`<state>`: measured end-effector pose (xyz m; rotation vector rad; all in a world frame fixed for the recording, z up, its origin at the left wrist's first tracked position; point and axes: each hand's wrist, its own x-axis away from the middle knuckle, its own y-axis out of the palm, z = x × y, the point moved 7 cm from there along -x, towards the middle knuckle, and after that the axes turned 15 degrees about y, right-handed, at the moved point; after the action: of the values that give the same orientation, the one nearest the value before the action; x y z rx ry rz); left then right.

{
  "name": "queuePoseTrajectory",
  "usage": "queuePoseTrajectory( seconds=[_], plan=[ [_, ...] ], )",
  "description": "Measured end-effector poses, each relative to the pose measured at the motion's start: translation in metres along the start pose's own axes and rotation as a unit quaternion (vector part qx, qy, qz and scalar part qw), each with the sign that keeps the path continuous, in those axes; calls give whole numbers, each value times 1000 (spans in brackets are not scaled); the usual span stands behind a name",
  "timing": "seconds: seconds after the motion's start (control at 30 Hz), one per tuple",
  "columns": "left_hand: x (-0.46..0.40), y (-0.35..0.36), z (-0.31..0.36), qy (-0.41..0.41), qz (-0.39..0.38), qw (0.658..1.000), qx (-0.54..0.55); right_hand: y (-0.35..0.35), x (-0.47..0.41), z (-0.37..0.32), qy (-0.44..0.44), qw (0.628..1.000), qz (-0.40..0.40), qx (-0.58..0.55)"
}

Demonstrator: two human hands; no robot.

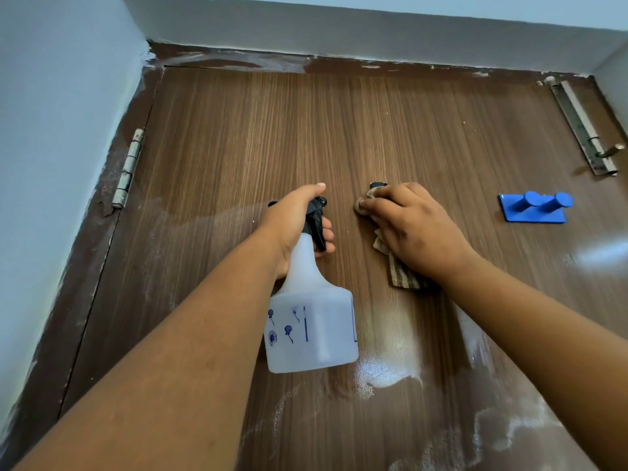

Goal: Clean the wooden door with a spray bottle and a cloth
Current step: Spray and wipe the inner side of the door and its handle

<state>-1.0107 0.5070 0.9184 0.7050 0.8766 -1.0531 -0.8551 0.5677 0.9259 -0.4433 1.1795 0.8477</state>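
While the left hand [299,219] grips the neck of the spray bottle [311,321], fingers curled at the black trigger and nozzle aimed up the door [258,137], the right hand [413,229] presses a bunched striped cloth [402,275] flat against the wood just beside it. Both hands sit near the middle of the panel, the bottle's long axis running along the grain. Cloudy smears lie below and to the right, nearer the right arm, so wiping likely heads that way. Room is open above; to the right stand a blue hook [535,207] and a bolt [584,127], to the left a hinge [129,168].
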Motion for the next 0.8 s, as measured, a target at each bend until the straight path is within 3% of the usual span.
queuePoseTrajectory(
  seconds=[0.17, 0.27, 0.4, 0.47, 0.57, 0.63, 0.7, 0.8],
  plan=[
    [1, 0, 1, -2, 3, 1000, 3, 5, -12, 0, 72, 992, -24, 103],
    [1, 1, 1, -6, 3, 1000, 8, 1, -26, 12, 131, 985, -38, 109],
    [0, 0, 1, -11, 5, 1000, 10, -5, -35, 28, 97, 992, -72, 31],
    [0, 0, 0, -9, 4, 1000, 16, -6, -31, 33, 117, 992, -46, -32],
    [-1, 0, -1, -7, 1, 1000, 23, -21, -32, 55, 264, 946, 71, -177],
    [-2, -1, -2, -4, 0, 1000, 20, -16, -39, 63, 323, 931, 46, -163],
    [-3, -1, -2, -1, 3, 1000, 15, -1, -47, 45, 241, 965, -51, -85],
    [-4, -3, -2, 4, 4, 1000, 13, 5, -41, 17, 87, 991, -90, -48]
  ],
)
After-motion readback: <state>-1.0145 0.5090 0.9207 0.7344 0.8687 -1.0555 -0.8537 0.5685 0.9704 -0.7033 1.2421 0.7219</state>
